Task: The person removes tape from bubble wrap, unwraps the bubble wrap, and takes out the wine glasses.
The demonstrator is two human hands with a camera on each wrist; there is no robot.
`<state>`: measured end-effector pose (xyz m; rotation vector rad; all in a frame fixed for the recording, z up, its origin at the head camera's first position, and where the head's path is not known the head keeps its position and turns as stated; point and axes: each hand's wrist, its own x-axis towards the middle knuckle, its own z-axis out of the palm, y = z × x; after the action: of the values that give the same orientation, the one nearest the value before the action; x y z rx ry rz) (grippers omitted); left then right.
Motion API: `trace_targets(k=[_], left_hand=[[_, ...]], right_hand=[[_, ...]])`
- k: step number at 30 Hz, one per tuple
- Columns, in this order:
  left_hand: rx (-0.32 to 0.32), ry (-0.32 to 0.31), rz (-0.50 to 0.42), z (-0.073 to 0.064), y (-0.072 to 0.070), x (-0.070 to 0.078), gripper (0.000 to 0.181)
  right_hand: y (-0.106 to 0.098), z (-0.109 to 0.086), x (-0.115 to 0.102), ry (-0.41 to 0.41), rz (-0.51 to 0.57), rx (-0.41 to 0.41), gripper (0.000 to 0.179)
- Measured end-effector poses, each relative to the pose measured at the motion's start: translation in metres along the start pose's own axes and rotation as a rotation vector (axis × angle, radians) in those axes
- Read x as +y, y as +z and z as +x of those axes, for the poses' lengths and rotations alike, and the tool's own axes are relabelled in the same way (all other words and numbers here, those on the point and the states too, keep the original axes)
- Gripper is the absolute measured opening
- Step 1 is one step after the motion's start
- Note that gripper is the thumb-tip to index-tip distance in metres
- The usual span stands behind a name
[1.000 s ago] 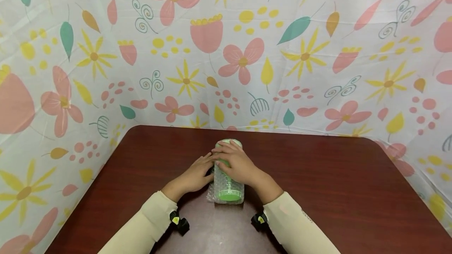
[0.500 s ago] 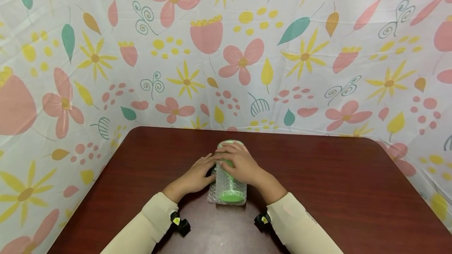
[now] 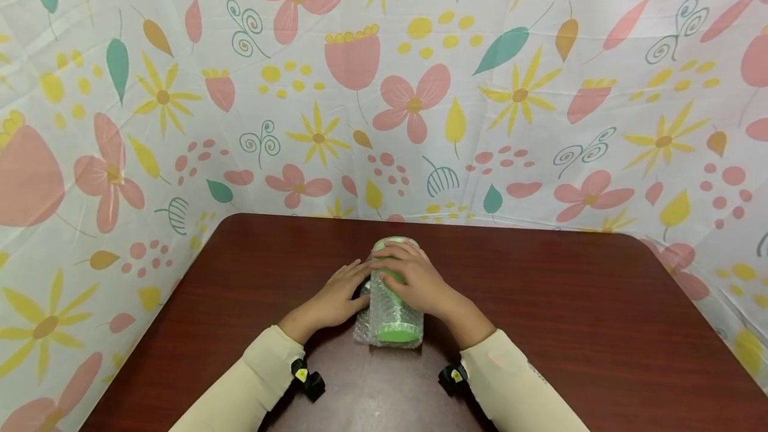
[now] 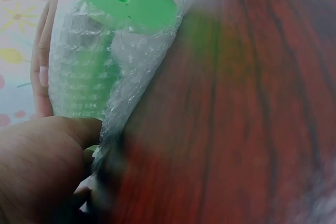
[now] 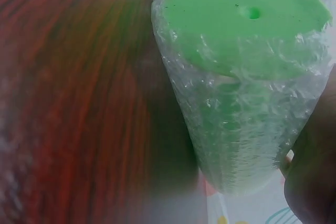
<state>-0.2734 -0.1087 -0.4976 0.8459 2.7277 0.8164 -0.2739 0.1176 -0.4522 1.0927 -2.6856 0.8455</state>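
Note:
A green-ended cylinder (image 3: 399, 332) wrapped in bubble wrap lies on the brown table, one end towards me. Its flat green end (image 5: 220, 14) has a small round hollow, and the green body shows dimly through the wrap. My right hand (image 3: 423, 285) grips it from above, fingers over the far part and thumb on the upper side. Along its left side lies my left hand (image 3: 330, 302), fingers fairly straight and thumb at the wrap. A loose fold of bubble wrap (image 3: 363, 329) sticks out at the lower left. The cylinder's underside is hidden.
The dark wood table (image 3: 552, 325) has rounded far corners. A white cloth (image 3: 510, 152) printed with flowers and leaves hangs behind the table and along its sides. Black straps with cameras sit at both cuffs.
The cylinder and my right hand have shifted slightly to the right, showing more of the loose wrap on the left. My left hand has stayed almost where it was.

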Motion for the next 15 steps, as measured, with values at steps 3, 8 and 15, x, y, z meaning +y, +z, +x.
trace_targets(k=[3,8,15], left_hand=[[0.005,-0.004,0.003,-0.0005,0.0000,-0.0003,0.063],[0.000,-0.009,0.008,-0.0008,-0.0003,0.0000,0.063],[0.005,0.003,0.001,-0.0002,-0.0024,0.0021,0.061]], right_hand=[[-0.0007,-0.0002,-0.0002,-0.004,0.002,0.005,0.030],[-0.0018,-0.0010,-0.0006,0.011,-0.007,0.005,0.029],[-0.0057,-0.0029,-0.0018,0.035,-0.011,0.023,0.028]])
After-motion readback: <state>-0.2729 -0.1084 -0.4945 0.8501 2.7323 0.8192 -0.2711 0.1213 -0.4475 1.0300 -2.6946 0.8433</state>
